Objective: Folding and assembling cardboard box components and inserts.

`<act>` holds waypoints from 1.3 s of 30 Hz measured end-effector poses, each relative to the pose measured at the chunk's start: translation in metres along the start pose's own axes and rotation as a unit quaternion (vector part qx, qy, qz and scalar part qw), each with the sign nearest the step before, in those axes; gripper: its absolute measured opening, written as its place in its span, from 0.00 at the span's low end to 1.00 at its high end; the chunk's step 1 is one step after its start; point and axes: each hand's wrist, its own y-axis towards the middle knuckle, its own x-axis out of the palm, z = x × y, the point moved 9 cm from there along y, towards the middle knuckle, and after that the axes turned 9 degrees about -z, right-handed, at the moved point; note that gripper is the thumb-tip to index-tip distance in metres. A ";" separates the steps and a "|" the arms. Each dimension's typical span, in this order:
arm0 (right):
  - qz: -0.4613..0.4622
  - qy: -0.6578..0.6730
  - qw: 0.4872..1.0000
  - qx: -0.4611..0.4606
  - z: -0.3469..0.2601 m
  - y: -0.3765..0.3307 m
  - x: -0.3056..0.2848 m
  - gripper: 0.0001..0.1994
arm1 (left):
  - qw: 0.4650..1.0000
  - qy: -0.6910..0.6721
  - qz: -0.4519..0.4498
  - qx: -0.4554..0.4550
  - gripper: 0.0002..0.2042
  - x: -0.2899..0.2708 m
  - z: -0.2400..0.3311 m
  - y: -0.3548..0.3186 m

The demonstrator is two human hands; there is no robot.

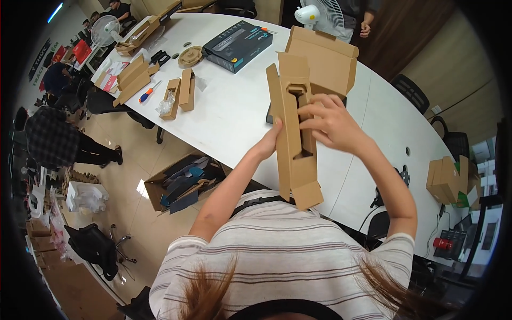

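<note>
Left hand (268,143) mostly hidden behind the cardboard insert (294,136), gripping its edge, thumb showing. Right hand (330,124) curled on the insert, fingers in its cutout; contents hard to make out. Insert held upright above the white table (234,114). Behind it an open cardboard box (325,58), inside not visible. Dark retail box (237,45) farther back; floor carton (184,184) holds dark pieces.

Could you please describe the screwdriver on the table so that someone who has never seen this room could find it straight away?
Start at the long white table and follow its near edge toward the far left end. There, beside a stack of flat cardboard pieces, lies the screwdriver. Its orange and blue handle makes it the only brightly coloured small tool among the brown cardboard.
</note>
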 end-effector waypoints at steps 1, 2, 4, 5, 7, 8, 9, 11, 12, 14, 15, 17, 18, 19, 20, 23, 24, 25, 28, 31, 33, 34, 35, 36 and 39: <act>-0.022 -0.005 1.000 -0.011 0.005 0.003 0.006 0.11 | 1.000 -0.001 -0.003 0.001 0.42 0.002 0.009 0.007; -0.023 -0.007 1.000 -0.009 0.010 0.005 0.012 0.11 | 0.998 -0.059 -0.023 -0.004 0.41 0.005 0.014 0.014; -0.064 0.004 0.998 0.002 0.020 0.013 0.028 0.09 | 0.986 -0.152 -0.062 -0.020 0.36 0.010 0.019 0.023; -0.065 0.003 0.998 0.002 0.022 0.015 0.027 0.09 | 0.986 -0.152 -0.062 -0.019 0.36 0.009 0.021 0.024; -0.158 0.024 0.987 0.013 0.029 0.018 0.042 0.11 | 0.987 -0.137 -0.065 -0.047 0.35 0.009 0.018 0.025; -0.158 0.025 0.987 0.012 0.029 0.020 0.043 0.11 | 0.987 -0.138 -0.064 -0.047 0.35 0.006 0.017 0.025; -0.174 0.021 0.984 0.010 0.028 0.022 0.048 0.10 | 0.985 -0.144 -0.066 -0.074 0.35 0.002 0.010 0.025; -0.191 0.018 0.981 0.010 0.033 0.020 0.057 0.09 | 0.981 -0.150 -0.069 -0.103 0.35 0.001 0.002 0.025; -0.175 0.074 0.982 0.003 0.036 0.017 0.061 0.07 | 0.979 -0.164 -0.067 -0.101 0.34 0.002 0.002 0.026; -0.158 0.130 0.979 -0.007 0.042 0.014 0.060 0.06 | 0.977 -0.178 -0.064 -0.099 0.34 -0.004 -0.005 0.028; -0.195 0.155 0.968 -0.013 0.043 0.014 0.065 0.07 | 0.979 -0.150 -0.075 -0.113 0.33 -0.013 -0.016 0.028; -0.232 0.182 0.955 -0.017 0.042 0.014 0.068 0.08 | 0.980 -0.123 -0.087 -0.128 0.33 -0.015 -0.024 0.029; -0.234 0.222 0.947 0.010 0.046 0.015 0.067 0.08 | 0.980 -0.141 -0.066 -0.127 0.33 -0.013 -0.022 0.030; -0.235 0.261 0.936 0.037 0.050 0.015 0.066 0.09 | 0.978 -0.160 -0.045 -0.126 0.33 -0.011 -0.019 0.030; -0.236 0.261 0.936 0.036 0.047 0.015 0.063 0.09 | 0.978 -0.160 -0.044 -0.125 0.33 -0.011 -0.017 0.029; -0.191 0.210 0.958 0.045 0.040 0.011 0.053 0.09 | 0.978 -0.152 -0.047 -0.132 0.30 -0.015 -0.017 0.023; -0.125 0.161 0.979 0.020 0.037 0.008 0.044 0.09 | 0.979 -0.159 -0.043 -0.116 0.32 -0.019 -0.019 0.022; -0.057 0.111 0.992 -0.004 0.034 0.003 0.035 0.09 | 0.980 -0.167 -0.039 -0.101 0.33 -0.022 -0.020 0.021; -0.057 0.046 0.997 0.002 0.032 -0.008 0.041 0.08 | 0.994 -0.043 -0.003 -0.096 0.31 -0.022 -0.019 0.020; -0.063 0.040 0.996 0.049 0.031 -0.010 0.048 0.08 | 0.996 0.017 0.030 -0.083 0.32 -0.030 -0.038 0.018; -0.034 0.057 0.994 0.090 0.029 -0.011 0.047 0.11 | 0.994 0.035 0.061 -0.088 0.33 -0.026 -0.036 0.014; -0.019 0.080 0.988 0.133 0.030 -0.009 0.047 0.12 | 0.994 0.053 0.074 -0.068 0.34 -0.026 -0.033 0.014; -0.004 0.102 0.980 0.172 0.032 -0.008 0.046 0.14 | 0.992 0.072 0.090 -0.045 0.36 -0.028 -0.029 0.014; 0.032 0.091 0.984 0.152 0.027 -0.007 0.045 0.17 | 0.995 0.052 0.082 -0.005 0.34 -0.028 -0.023 0.015; 0.025 0.314 0.921 0.229 0.030 -0.004 0.052 0.22 | 0.988 0.100 0.073 0.093 0.34 -0.019 -0.004 0.012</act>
